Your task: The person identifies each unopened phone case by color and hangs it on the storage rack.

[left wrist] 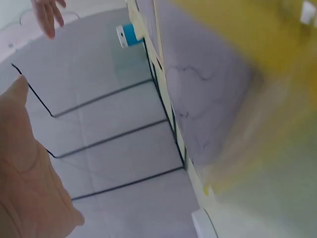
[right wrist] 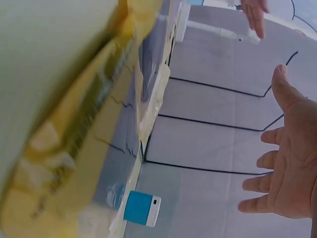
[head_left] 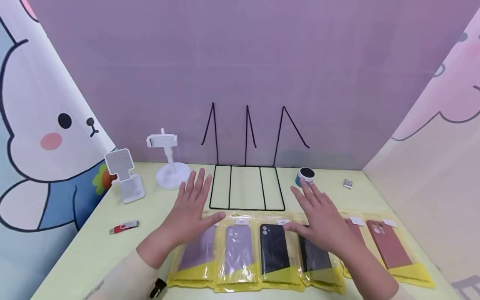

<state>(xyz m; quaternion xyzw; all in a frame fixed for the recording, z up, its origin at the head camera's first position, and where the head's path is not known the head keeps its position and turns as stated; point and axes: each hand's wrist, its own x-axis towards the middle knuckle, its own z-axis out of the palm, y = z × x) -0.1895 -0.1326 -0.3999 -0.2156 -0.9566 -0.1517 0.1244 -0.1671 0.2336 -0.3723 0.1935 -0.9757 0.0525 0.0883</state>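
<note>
Hands checked: I saw left hand (head_left: 189,208) & right hand (head_left: 318,216) spread flat, fingers apart, gripping nothing, above row of packaged phone cases (head_left: 275,250) at table's (head_left: 86,250) front edge.

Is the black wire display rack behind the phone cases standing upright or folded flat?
Upright. The black wire display rack has its base frame flat on the pale green table and three wire supports rising against the purple backdrop.
</note>
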